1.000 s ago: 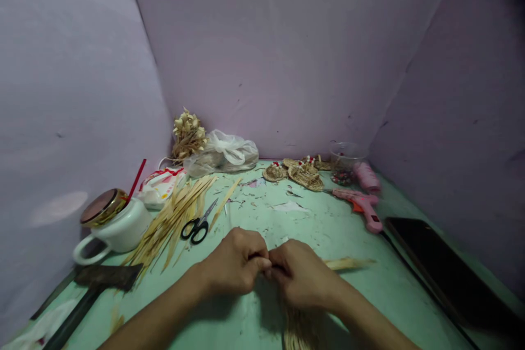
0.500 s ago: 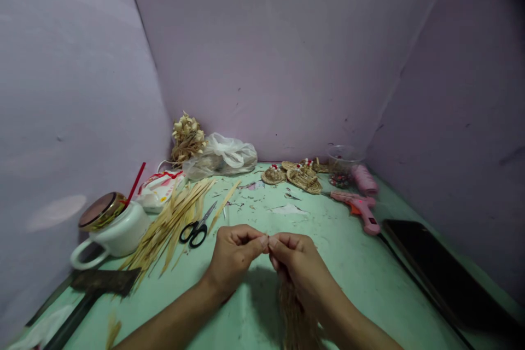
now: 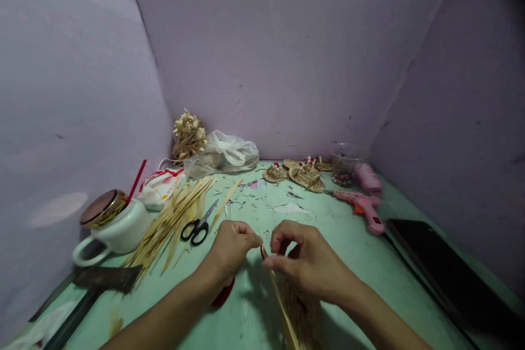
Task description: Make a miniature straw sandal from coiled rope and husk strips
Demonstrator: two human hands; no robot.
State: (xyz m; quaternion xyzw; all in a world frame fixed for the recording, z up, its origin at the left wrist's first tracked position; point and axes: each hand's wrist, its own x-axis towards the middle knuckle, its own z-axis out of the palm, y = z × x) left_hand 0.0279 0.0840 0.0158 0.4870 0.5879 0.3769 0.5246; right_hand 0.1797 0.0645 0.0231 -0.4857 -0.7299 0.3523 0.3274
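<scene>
My left hand (image 3: 233,249) is closed in a pinch on the upper end of a pale straw strip (image 3: 283,309), where a bit of red shows. From there the strip slants down to the bottom edge of the view. My right hand (image 3: 301,254) hovers just to the right, thumb and fingers apart, its thumb tip close to the strip; whether they touch I cannot tell. Below the right hand lies a brown coiled or woven straw piece (image 3: 303,309), partly hidden by it. Something dark red (image 3: 223,293) shows under my left wrist, mostly covered.
Left stand a hammer-like tool (image 3: 106,279), a white mug (image 3: 129,227), straw strips (image 3: 176,216) and black-handled scissors (image 3: 199,229). Small straw hats (image 3: 305,178) and a plastic bag (image 3: 229,153) lie at the back. A pink glue gun (image 3: 365,208) and black phone-like slab (image 3: 438,268) are right.
The two hands have parted; both were pinched together at the fingertips. My right hand has opened, and the straw strip, red bit and dark red thing have come into view.
</scene>
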